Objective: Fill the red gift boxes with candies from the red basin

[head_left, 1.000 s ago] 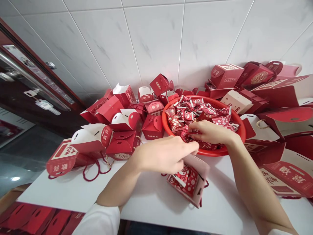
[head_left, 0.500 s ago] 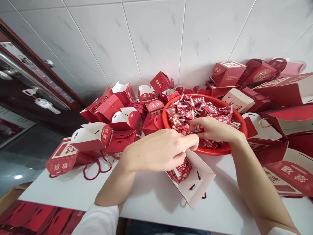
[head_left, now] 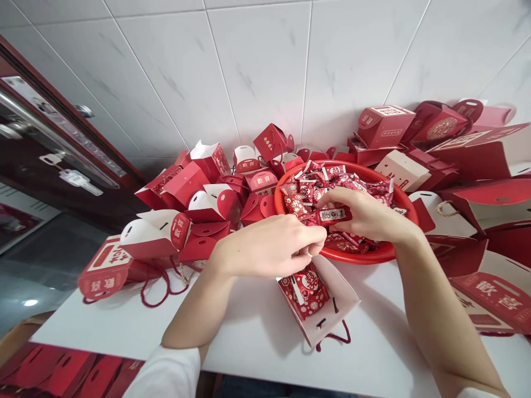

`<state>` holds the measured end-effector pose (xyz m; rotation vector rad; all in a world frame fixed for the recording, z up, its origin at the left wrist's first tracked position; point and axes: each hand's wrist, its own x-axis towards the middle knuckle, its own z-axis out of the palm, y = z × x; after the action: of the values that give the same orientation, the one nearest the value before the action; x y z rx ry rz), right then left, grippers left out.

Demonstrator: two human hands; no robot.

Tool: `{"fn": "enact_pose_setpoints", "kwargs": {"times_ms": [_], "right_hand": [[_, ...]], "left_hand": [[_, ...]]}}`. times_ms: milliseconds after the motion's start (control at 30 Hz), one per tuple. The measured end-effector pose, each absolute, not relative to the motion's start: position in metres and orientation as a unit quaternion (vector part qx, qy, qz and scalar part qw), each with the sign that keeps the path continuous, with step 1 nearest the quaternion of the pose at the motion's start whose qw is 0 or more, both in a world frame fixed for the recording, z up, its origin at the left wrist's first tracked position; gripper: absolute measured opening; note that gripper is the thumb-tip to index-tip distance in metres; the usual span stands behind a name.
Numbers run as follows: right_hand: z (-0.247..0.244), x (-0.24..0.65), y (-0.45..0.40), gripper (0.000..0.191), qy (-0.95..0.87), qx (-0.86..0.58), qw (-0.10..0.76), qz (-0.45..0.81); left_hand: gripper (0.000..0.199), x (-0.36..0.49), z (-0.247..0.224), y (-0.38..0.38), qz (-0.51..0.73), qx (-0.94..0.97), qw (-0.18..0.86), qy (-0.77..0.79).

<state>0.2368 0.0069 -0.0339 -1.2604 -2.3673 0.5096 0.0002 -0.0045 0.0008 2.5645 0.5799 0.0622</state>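
Note:
My left hand (head_left: 269,246) is closed at the far rim of a small open gift box (head_left: 338,293); its fingertips are partly hidden. The box is red outside and white inside, with a dark red cord handle (head_left: 342,336) on its near side. Inside it lie red printed packets (head_left: 309,290). My right hand (head_left: 365,214) pinches a red wrapped candy (head_left: 333,215) with a white label, just above the near part of a red plastic basket (head_left: 409,213). Many similar red wrapped candies (head_left: 298,205) fill that basket.
Several red and white gift boxes (head_left: 188,182) stand clustered on the left of the white table (head_left: 249,331). More boxes (head_left: 485,287) crowd the right side and back. A tiled wall (head_left: 257,72) rises behind. At left is a door with keys (head_left: 78,179) in its lock.
My right hand has lifted the labelled candy up from the pile. My left hand and the gift box have shifted slightly left, and more of the box's contents and cord shows.

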Motion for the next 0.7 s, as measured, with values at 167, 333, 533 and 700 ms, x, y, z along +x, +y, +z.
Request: {"fn": "enact_pose_setpoints", "kwargs": {"times_ms": [167,333,533,700], "right_hand": [[-0.03,0.239,0.005,0.026,-0.857,-0.452,0.198,0.15],[-0.027,0.244,0.002,0.022,-0.852,-0.441,0.226,0.17],[-0.023,0.232,-0.012,0.022,-0.83,-0.403,0.349,0.163],[-0.018,0.226,-0.02,0.028,-0.812,-0.368,0.415,0.182]], "left_hand": [[0.022,0.003,-0.001,-0.001,0.026,0.936,0.279,0.213],[0.018,0.004,-0.004,0.005,0.01,0.914,0.328,0.237],[0.031,0.011,-0.015,0.013,0.271,0.794,0.419,0.348],[0.039,0.018,-0.017,0.012,0.339,0.78,0.414,0.326]]}}
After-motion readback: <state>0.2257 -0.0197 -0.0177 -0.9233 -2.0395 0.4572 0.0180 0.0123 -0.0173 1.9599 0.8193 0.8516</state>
